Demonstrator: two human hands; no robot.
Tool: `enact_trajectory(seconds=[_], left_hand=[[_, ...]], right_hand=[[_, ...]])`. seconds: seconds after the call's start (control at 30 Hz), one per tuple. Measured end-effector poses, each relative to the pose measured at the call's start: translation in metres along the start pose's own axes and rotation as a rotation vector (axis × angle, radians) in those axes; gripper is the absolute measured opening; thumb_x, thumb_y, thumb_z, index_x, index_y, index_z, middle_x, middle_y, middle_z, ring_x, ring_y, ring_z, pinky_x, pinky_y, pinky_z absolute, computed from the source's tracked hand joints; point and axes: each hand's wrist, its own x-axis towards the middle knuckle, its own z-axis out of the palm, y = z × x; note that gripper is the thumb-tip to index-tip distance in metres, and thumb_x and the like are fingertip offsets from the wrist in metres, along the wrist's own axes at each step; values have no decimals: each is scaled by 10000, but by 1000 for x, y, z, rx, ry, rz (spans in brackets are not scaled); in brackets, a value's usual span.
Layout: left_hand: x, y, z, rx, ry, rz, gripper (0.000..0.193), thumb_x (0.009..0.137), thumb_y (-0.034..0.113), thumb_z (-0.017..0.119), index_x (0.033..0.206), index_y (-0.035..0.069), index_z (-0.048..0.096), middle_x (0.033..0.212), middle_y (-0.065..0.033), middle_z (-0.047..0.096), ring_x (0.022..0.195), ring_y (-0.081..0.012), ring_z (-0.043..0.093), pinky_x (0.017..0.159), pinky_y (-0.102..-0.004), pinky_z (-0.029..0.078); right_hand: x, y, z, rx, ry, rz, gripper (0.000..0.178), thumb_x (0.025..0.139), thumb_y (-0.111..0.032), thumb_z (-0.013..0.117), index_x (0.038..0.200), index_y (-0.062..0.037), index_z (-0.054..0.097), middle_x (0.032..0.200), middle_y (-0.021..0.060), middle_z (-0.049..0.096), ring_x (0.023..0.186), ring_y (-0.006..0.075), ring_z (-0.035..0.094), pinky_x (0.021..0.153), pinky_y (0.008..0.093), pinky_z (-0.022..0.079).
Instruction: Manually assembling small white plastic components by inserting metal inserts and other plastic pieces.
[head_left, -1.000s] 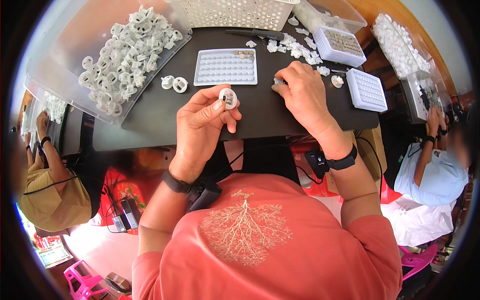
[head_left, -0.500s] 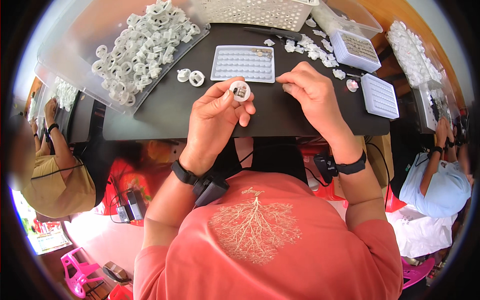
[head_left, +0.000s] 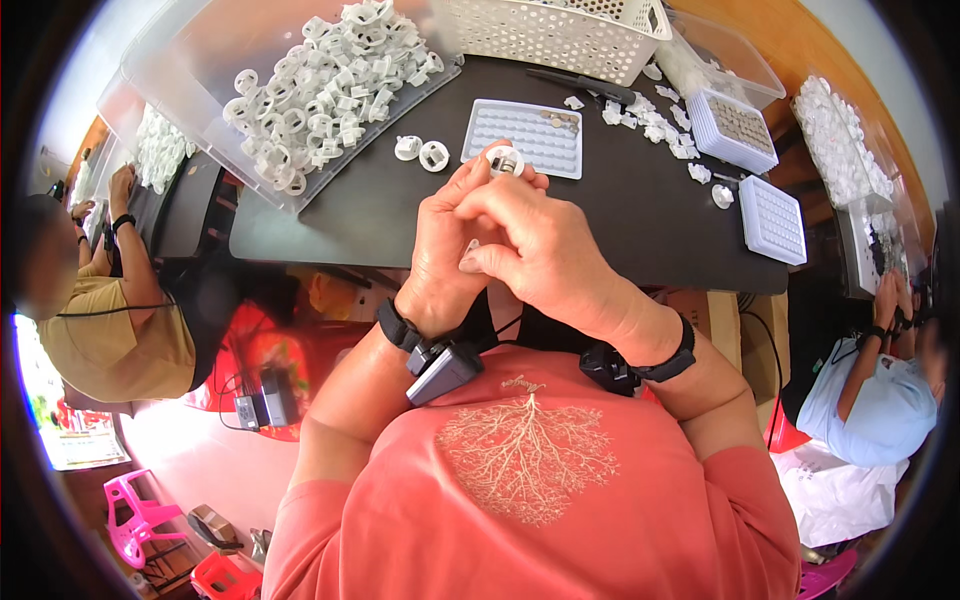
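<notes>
My left hand [head_left: 440, 240] is closed on a round white plastic housing [head_left: 506, 157], with a small slot and a bit of metal showing in its face. Over it lies my right hand [head_left: 552, 240], fingers curled against the left hand. A small whitish bit [head_left: 472, 246] shows by my right thumb; I cannot make out what it is. Just beyond the hands is a pale blue blister tray [head_left: 505, 122], with a few button cells [head_left: 560, 121] in its far right corner. Two similar round housings [head_left: 434, 155] lie left of the tray.
A clear bin [head_left: 215, 150] heaped with white housings stands at left. Behind are a white perforated basket [head_left: 550, 40] and a black tool [head_left: 580, 84]. Small white parts [head_left: 655, 125], stacked trays of cells [head_left: 735, 125] and another tray [head_left: 773, 220] lie right. Co-workers sit at both sides.
My right hand has come from beside the tray onto my left hand and the housing. The view has shifted, so the table's things appear further right.
</notes>
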Motion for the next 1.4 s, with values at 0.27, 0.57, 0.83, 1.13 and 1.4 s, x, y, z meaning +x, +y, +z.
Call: enact_trajectory(seconds=[0.27, 0.57, 0.83, 1.13, 1.4], left_hand=[[2, 1, -2, 11, -87, 43, 321, 1006, 222, 590, 1241, 6, 561, 1057, -139, 635, 982, -268, 641, 904, -366, 539], [-5, -1, -18, 66, -171, 84, 327, 972, 110, 627, 1255, -49, 584, 1084, -151, 667, 938, -241, 651, 779, -339, 540], [-4, -1, -18, 225, -144, 80, 514, 945, 204, 673, 1344, -78, 513, 1107, -128, 649, 917, -222, 621, 722, -289, 503], [-4, 0, -19, 133, -138, 63, 347, 970, 128, 640, 1246, -76, 591, 1086, -159, 665, 876, -251, 656, 700, -331, 537], [-5, 0, -18, 258, -132, 66, 546, 939, 252, 693, 1332, -86, 522, 1109, -117, 665, 894, -208, 635, 714, -282, 499]], right_hand=[[-20, 3, 13, -85, 66, 57, 151, 823, -112, 726, 859, -82, 582, 805, 80, 622, 675, 328, 645, 541, 432, 489], [12, -2, -50, 243, 132, 214, 17, 889, 26, 650, 897, 27, 635, 839, 76, 643, 680, 141, 644, 618, 302, 505], [21, 6, -44, 456, 49, 340, 45, 874, 38, 650, 876, 75, 677, 820, 77, 645, 642, 114, 616, 602, 271, 492], [24, 6, -49, 366, 1, 303, 81, 871, 26, 644, 823, 89, 632, 805, 111, 645, 618, 149, 661, 584, 274, 499], [21, 6, -43, 377, 51, 295, 48, 859, 44, 637, 830, 82, 627, 762, 105, 649, 602, 161, 682, 563, 279, 504]])
